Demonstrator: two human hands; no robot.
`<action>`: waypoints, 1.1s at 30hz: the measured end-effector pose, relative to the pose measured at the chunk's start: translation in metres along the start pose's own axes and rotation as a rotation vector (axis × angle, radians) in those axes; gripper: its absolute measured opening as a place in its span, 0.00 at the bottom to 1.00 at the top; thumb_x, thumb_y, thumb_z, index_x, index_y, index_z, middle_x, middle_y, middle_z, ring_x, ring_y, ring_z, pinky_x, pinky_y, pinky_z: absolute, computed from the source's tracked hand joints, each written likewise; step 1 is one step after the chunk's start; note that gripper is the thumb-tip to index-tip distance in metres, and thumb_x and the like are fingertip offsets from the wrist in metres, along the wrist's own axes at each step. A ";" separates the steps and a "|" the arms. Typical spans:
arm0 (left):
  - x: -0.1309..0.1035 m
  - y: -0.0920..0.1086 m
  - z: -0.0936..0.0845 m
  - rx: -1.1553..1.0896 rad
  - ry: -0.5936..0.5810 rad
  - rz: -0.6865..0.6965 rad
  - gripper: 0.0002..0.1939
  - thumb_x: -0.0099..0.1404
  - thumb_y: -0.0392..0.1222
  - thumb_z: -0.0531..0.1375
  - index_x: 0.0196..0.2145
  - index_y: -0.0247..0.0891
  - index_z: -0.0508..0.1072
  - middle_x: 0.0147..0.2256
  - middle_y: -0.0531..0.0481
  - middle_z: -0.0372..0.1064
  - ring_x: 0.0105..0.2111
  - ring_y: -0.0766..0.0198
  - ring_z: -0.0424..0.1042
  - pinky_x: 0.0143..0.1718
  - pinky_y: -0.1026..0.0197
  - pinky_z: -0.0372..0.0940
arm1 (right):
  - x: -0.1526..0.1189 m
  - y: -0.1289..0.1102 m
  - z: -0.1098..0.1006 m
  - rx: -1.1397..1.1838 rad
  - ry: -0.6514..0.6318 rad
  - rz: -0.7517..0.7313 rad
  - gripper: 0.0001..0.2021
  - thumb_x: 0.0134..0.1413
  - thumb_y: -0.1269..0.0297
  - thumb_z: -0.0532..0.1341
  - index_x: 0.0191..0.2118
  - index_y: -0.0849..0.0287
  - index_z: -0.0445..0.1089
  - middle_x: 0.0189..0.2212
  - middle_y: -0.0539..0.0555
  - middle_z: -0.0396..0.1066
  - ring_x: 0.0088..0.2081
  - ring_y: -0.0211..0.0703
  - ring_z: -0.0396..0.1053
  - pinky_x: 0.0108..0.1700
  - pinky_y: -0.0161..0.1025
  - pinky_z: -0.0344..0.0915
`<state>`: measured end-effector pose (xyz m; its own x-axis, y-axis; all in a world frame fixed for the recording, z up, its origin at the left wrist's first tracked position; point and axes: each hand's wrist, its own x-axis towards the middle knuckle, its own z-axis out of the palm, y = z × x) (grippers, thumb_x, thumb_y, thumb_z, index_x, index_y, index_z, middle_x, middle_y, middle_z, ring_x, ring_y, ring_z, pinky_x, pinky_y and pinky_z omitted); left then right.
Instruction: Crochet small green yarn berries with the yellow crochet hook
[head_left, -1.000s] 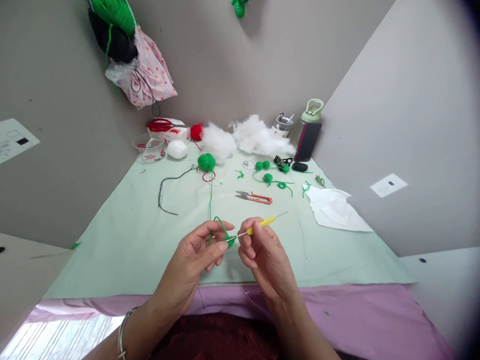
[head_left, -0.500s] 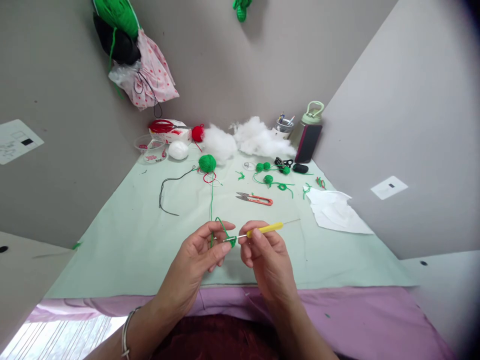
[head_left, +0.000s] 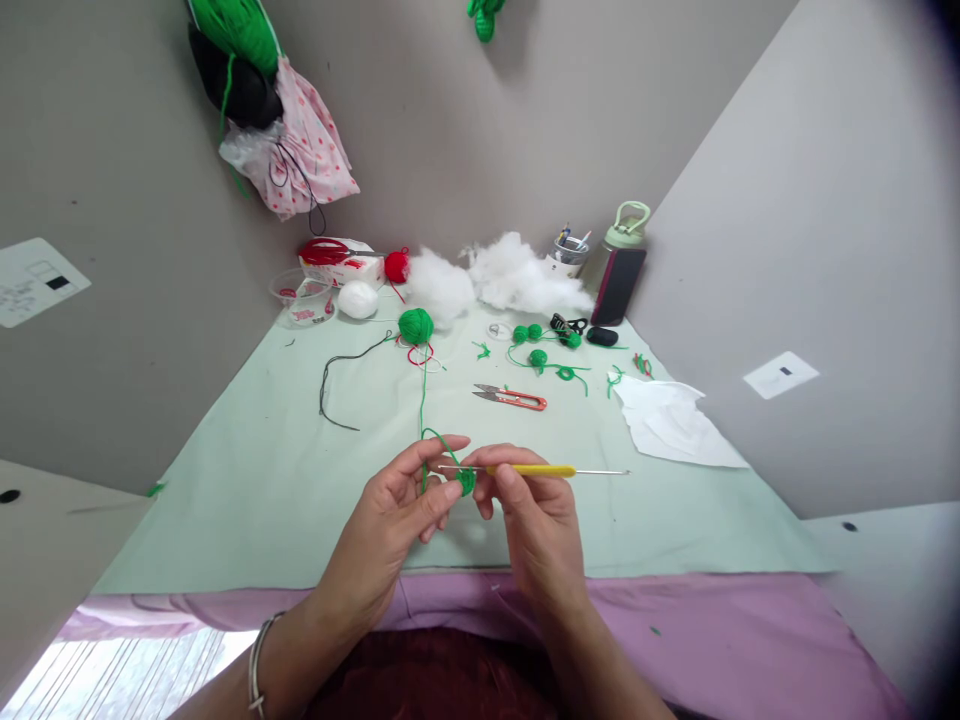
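Between thumb and fingers, my left hand [head_left: 401,505] pinches a small green crochet piece [head_left: 466,482]. My right hand [head_left: 536,510] grips a crochet hook [head_left: 536,470] by its yellow handle, held nearly level. The hook's thin metal end lies at the top of the crochet piece, by my left fingertips; a second metal tip sticks out to the right. Green yarn [head_left: 423,395] runs from the green yarn ball [head_left: 415,326] down over my left fingers to the piece. Thread snips [head_left: 510,398] with orange handles lie beyond my hands.
White stuffing [head_left: 521,275] sits at the back, beside a bottle [head_left: 624,235] and a phone [head_left: 619,287]. Small green crocheted balls [head_left: 537,358] lie right of centre. White paper [head_left: 675,420] rests at right, a dark cord [head_left: 324,385] at left.
The hook has turned from a slant to nearly level, its tip now at the upper edge of the crochet piece. My right hand has shifted slightly; my left hand keeps its pinch.
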<state>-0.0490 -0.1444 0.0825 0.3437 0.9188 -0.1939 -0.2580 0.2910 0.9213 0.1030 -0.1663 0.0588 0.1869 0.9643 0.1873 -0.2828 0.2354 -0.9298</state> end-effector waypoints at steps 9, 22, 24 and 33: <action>-0.004 -0.004 0.009 -0.101 0.104 0.018 0.37 0.64 0.46 0.72 0.68 0.52 0.66 0.36 0.56 0.70 0.26 0.72 0.59 0.28 0.67 0.56 | -0.005 0.008 -0.002 -0.782 0.066 -0.739 0.21 0.62 0.75 0.65 0.54 0.40 0.79 0.47 0.55 0.82 0.45 0.51 0.76 0.48 0.52 0.68; -0.004 0.006 0.005 -0.120 0.022 -0.049 0.29 0.63 0.44 0.71 0.62 0.47 0.74 0.35 0.55 0.67 0.25 0.72 0.54 0.27 0.63 0.52 | 0.006 -0.011 0.000 0.119 0.021 0.000 0.10 0.66 0.56 0.65 0.37 0.53 0.80 0.32 0.52 0.79 0.28 0.38 0.71 0.33 0.39 0.69; -0.004 0.005 0.002 -0.082 0.018 -0.035 0.28 0.64 0.44 0.70 0.62 0.48 0.74 0.35 0.55 0.66 0.26 0.71 0.55 0.28 0.63 0.54 | 0.004 -0.010 -0.001 0.083 0.009 -0.023 0.10 0.68 0.56 0.63 0.37 0.53 0.79 0.33 0.52 0.79 0.29 0.39 0.72 0.34 0.39 0.70; -0.004 0.001 0.000 0.018 0.024 0.036 0.25 0.67 0.44 0.68 0.61 0.51 0.74 0.36 0.55 0.66 0.29 0.68 0.59 0.33 0.62 0.57 | -0.002 -0.012 -0.001 -0.103 0.010 -0.131 0.11 0.72 0.61 0.59 0.40 0.52 0.79 0.36 0.53 0.79 0.32 0.40 0.72 0.38 0.41 0.70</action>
<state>-0.0507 -0.1474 0.0843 0.3122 0.9350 -0.1683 -0.2539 0.2528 0.9336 0.1071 -0.1712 0.0691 0.2252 0.9248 0.3066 -0.1574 0.3451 -0.9253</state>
